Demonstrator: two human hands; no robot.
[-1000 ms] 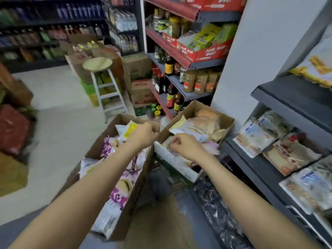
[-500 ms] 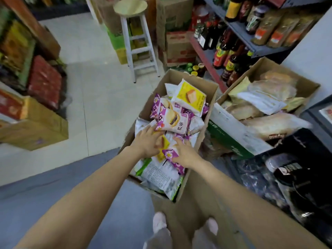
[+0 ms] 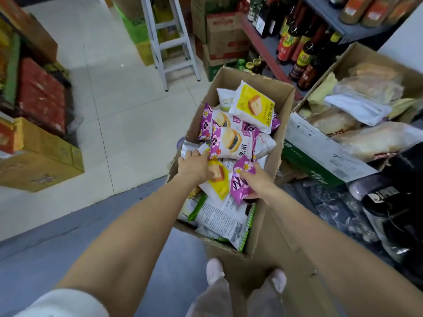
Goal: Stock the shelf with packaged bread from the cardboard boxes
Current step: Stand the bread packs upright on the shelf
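Note:
An open cardboard box on the floor in front of me holds several bread packets in purple, yellow and white. My left hand lies on a yellow bread packet, thumb on its face and fingers curled over its far edge beside a silver-white packet. My right hand grips a small purple flowered packet near the box's near right side. To the right, a second cardboard box holds several clear-bagged loaves.
A white step stool stands on the tiled floor beyond the box. Sauce bottles fill low shelves at the upper right. Stacked cartons line the left. Dark packaged goods lie at the right. My feet are by the box.
The view has dropped from the aisle and right-hand box to the left box. Both hands have moved into it; the right hand has closed on a purple packet.

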